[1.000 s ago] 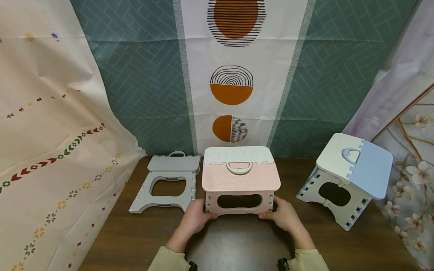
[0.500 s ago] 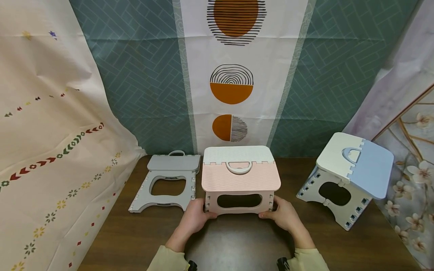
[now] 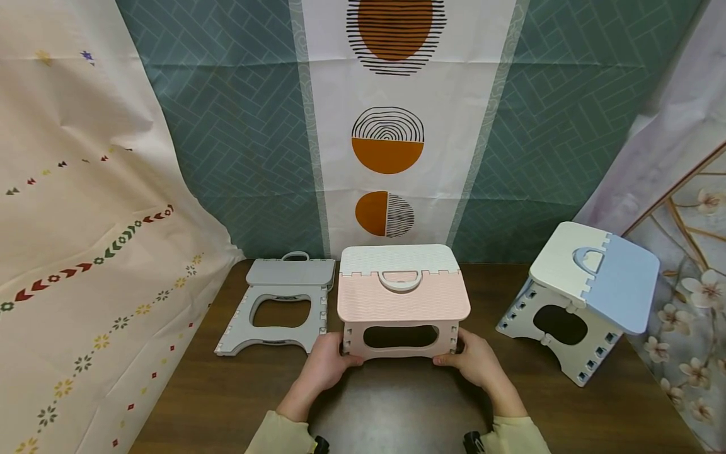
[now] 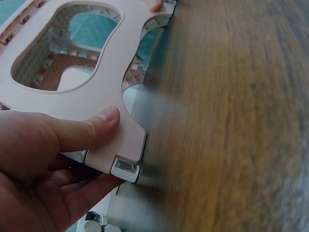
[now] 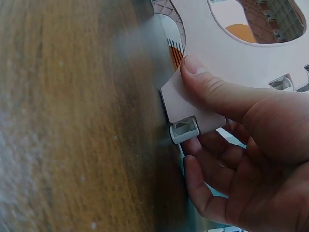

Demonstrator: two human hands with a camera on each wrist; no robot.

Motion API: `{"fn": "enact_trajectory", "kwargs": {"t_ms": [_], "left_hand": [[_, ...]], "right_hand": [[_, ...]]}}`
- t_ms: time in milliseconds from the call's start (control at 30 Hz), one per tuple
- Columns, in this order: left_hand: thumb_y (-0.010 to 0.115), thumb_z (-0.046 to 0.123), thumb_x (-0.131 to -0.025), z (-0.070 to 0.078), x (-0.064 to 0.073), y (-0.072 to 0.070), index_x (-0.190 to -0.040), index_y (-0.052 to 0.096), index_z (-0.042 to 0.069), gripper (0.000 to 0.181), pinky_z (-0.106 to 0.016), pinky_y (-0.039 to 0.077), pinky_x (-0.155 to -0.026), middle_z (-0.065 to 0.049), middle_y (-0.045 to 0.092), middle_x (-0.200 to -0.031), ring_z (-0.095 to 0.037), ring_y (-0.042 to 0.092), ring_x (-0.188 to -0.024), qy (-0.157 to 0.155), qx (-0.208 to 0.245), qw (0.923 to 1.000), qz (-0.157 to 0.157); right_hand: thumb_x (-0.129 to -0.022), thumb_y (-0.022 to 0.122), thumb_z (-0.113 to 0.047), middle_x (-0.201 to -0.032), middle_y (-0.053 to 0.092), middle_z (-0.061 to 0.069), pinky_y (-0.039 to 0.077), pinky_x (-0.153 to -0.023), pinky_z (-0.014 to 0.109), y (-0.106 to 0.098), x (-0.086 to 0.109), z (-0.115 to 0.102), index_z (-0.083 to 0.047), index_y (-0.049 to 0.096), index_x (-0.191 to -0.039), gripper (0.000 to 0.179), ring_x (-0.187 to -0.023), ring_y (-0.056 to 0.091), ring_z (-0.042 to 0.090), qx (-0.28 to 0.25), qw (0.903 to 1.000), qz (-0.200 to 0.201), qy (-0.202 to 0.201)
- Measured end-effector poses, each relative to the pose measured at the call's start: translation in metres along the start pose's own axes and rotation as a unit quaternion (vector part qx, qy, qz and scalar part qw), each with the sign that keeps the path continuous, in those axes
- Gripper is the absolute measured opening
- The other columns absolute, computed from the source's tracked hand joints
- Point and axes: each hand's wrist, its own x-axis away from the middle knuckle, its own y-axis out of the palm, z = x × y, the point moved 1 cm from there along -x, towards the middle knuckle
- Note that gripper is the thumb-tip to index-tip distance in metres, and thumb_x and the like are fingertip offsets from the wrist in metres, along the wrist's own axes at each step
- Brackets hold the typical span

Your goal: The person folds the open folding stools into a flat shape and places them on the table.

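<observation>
A pink and white folding step stool (image 3: 404,296) stands unfolded in the middle of the table, its handle lying on the top. Near the foot of its left side, my left hand (image 3: 326,364) grips the leg panel, thumb on the front face and fingers behind the edge. My right hand (image 3: 473,360) holds the opposite lower corner the same way. In the left wrist view the left thumb (image 4: 104,126) presses on the pink panel (image 4: 108,96). The right wrist view shows the right thumb (image 5: 203,82) on the panel, with the other fingers curled at the side.
A grey folding stool (image 3: 290,272) lies flattened at the left. At the right stands a white and blue folding stool (image 3: 595,271), unfolded and turned at an angle. All rest on a dark wooden table (image 3: 397,403). Patterned cloths (image 3: 244,126) hang behind and at both sides.
</observation>
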Motion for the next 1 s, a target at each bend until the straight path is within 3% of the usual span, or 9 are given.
{"fn": "enact_trajectory", "kwargs": {"t_ms": [333,1000], "left_hand": [[0.094,0.01,-0.082,0.001,0.0001,-0.002,-0.109,0.077,0.007,0.032,-0.039,0.059,-0.078,-0.001,0.078,-0.097,-0.019,0.073,-0.091,-0.012,0.02,0.9997,-0.009],[0.093,0.008,-0.083,0.0011,0.0001,-0.0014,-0.107,0.076,0.006,0.029,-0.041,0.059,-0.078,-0.002,0.078,-0.095,-0.02,0.072,-0.089,-0.019,0.025,0.9993,-0.019]], "right_hand": [[-0.077,0.098,-0.029,-0.119,0.075,0.008,0.052,-0.094,0.06,0.0002,-0.0008,-0.0004,-0.009,0.071,-0.131,0.064,-0.111,0.068,0.031,-0.022,0.9997,-0.007,-0.006],[-0.079,0.097,-0.026,-0.116,0.075,0.006,0.052,-0.092,0.057,0.0015,0.0002,-0.0008,-0.009,0.071,-0.129,0.058,-0.107,0.067,0.028,-0.021,0.9998,-0.007,-0.002]]}}
